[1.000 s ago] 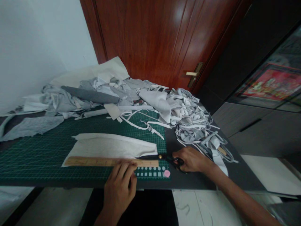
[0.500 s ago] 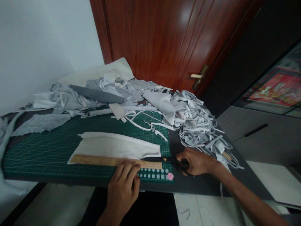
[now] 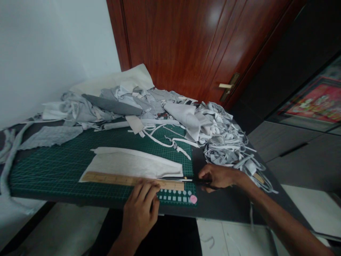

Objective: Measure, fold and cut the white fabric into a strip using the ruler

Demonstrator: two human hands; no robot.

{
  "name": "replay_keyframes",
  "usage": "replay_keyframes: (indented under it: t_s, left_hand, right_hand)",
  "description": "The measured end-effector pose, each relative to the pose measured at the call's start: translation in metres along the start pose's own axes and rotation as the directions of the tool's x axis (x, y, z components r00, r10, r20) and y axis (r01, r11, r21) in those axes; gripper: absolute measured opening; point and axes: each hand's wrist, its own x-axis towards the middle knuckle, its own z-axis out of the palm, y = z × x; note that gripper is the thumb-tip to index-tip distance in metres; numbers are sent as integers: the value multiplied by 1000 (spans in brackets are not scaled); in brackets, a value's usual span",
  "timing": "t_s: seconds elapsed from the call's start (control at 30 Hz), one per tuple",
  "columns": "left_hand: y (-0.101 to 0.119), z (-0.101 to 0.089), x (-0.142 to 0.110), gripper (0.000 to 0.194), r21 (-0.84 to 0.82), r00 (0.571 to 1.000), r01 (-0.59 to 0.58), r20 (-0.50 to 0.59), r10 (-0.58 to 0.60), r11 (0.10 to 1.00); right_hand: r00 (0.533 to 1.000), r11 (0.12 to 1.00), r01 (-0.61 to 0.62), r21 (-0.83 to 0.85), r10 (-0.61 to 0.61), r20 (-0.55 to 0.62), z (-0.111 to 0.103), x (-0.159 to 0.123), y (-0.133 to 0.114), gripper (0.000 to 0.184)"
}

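My right hand is closed round the black handles of a pair of scissors. Their blades point left, along the lower right edge of a strip of whitish fabric. Over the fabric's near edge lies a wooden ruler. The fingers of my left hand are bent and close together, pressing on the ruler right of its middle. Fabric and ruler both rest on a green cutting mat. Whether the blade tips pass under the fabric is hard to make out.
Grey and white fabric scraps lie heaped along the back of the dark table, with a tangle of strips at the right. A pink round piece sits on the mat's near right corner. Behind stands a brown door.
My right hand has tightened and risen slightly, and the scissor handles have drawn together. The blades now show a bright edge. My left hand stays on the ruler. The view has shifted slightly.
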Motion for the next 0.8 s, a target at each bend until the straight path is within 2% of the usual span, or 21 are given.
replay_keyframes:
  t_s: [0.2,0.4,0.67,0.8]
  left_hand:
    - [-1,1,-1,27,0,1000,10,3,-10,1000]
    - [1,0,-2,28,3,1000,28,-9,-28,1000]
    - [2,0,0,27,22,1000,24,-13,-24,999]
    - [2,-1,0,27,25,1000,20,-6,-20,999]
  right_hand:
    - [978,981,-110,159,78,196,-14,3,2,29]
    - [948,955,-199,218,132,289,-22,8,1,39]
    - [962,946,-163,281,89,259,-17,9,6,37]
    - [955,914,-162,372,50,293,-19,11,8,44]
